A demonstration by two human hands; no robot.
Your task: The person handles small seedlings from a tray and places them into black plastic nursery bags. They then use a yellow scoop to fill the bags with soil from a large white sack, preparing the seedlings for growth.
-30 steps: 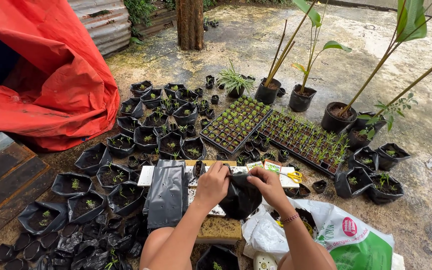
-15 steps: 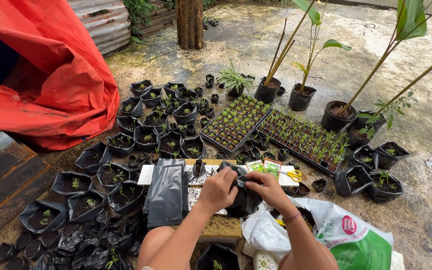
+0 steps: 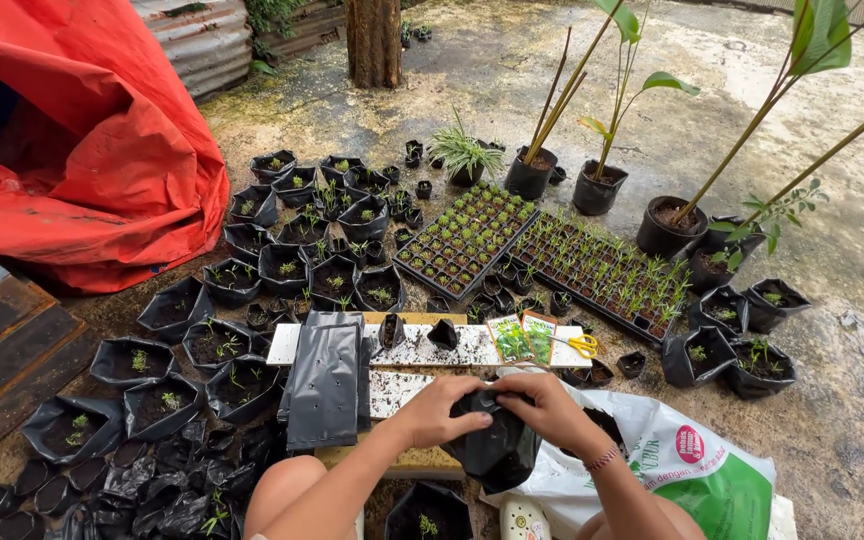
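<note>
Both hands, left [image 3: 439, 412] & right [image 3: 550, 408], pinch a black nursery bag [image 3: 497, 445] at its top edge; bag hangs upright, mouth up, just below the white board [image 3: 422, 350]. Hands now lower vs. 1 s ago.

Black plastic grow bag [image 3: 497, 450], red tarp [image 3: 82, 150] far left, yellow-handled scissors [image 3: 582, 345], white and green sack [image 3: 692, 470] near right, black seedling trays [image 3: 467, 240] with green sprouts, grey corrugated sheet [image 3: 192, 35]

Bare arms — thin bracelet [image 3: 602, 460] (right wrist) — no sleeves.
</note>
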